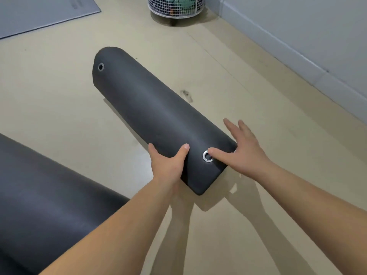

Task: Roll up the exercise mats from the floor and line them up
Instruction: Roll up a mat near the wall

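A rolled dark grey exercise mat (151, 112) with metal eyelets near both ends lies diagonally on the beige floor. My left hand (168, 165) grips its near end, thumb on top and fingers curled under the left side. My right hand (242, 151) rests on the right side of that same end with straight fingers, its thumb touching the near eyelet. A second dark rolled mat (43, 205) lies at the lower left, partly hidden by my left forearm. A flat grey mat (39, 12) lies spread at the top left.
A white wire basket (175, 6) with green contents stands at the top centre by the wall. A pale wall with a baseboard (297, 56) runs down the right side. Beige floor (258, 215) surrounds the mats.
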`<state>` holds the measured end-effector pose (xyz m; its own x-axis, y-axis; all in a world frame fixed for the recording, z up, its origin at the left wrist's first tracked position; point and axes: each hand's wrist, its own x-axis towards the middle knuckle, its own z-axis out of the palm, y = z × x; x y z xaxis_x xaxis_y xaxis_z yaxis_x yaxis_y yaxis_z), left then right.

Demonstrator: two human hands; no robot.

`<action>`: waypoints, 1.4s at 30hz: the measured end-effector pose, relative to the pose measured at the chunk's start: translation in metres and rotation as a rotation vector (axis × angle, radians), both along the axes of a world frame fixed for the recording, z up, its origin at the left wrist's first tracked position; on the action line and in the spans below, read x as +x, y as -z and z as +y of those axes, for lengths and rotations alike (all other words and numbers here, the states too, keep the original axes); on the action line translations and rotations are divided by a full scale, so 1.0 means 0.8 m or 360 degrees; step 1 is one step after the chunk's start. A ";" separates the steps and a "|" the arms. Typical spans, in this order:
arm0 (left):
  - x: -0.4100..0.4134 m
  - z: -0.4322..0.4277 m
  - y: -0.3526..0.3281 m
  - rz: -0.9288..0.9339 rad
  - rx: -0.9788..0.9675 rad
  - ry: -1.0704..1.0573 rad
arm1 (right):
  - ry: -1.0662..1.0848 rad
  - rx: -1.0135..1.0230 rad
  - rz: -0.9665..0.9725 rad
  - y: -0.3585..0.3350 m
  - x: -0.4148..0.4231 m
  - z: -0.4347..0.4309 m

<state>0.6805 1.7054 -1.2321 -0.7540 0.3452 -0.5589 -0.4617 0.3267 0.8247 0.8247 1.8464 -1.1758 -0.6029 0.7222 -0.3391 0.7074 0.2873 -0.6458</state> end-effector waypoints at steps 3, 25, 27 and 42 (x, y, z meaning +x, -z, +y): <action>-0.004 -0.015 0.000 -0.0105 -0.0051 0.0004 | -0.0180 -0.0090 -0.0086 0.010 -0.012 0.003; 0.023 0.092 -0.076 0.1535 -0.0727 0.2141 | 0.0066 -0.1065 -0.0400 0.017 0.096 -0.091; 0.037 0.090 -0.077 0.1895 -0.0732 0.2282 | -0.0461 -0.0802 -0.0749 -0.014 0.096 -0.070; 0.033 -0.008 -0.019 0.2907 -0.0418 0.2333 | -0.0784 0.0696 -0.0882 -0.029 0.128 -0.003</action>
